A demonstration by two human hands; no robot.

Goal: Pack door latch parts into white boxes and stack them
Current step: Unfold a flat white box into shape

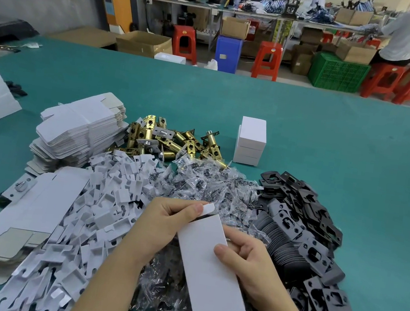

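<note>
While both hands are busy over the near edge of the table, here's how it looks to me:

left hand (163, 222): pinching the far end of the white box (211, 272), thumb up by the little tuck flap, fingers curled under it.

right hand (249, 263): wrapped round the box's right side, thumb flat on the top face. So both hands are clamped on the same box, close together.

white box: long, thin card, held tilted above the piles near the table's front edge, far end not tucked shut yet. Probably light on its own but nose-heavy once a latch is inside. The card will dent if squeezed mid-panel, so I'd hold it by the long edges and corners.

bagged screws (203, 181): crinkly clear bags right under the hands, likely slippery.

white inserts (114, 195): heap to the left of the hands.

black plates (302, 221): stiff metal, heaped to the right.

brass latches (171, 140): further back toward the table's middle, and I'd guess they're the heaviest part.

stacked boxes (251, 140): small finished stack just beyond the latches.

flat box blanks (81, 127): stacked on the left side.
</note>
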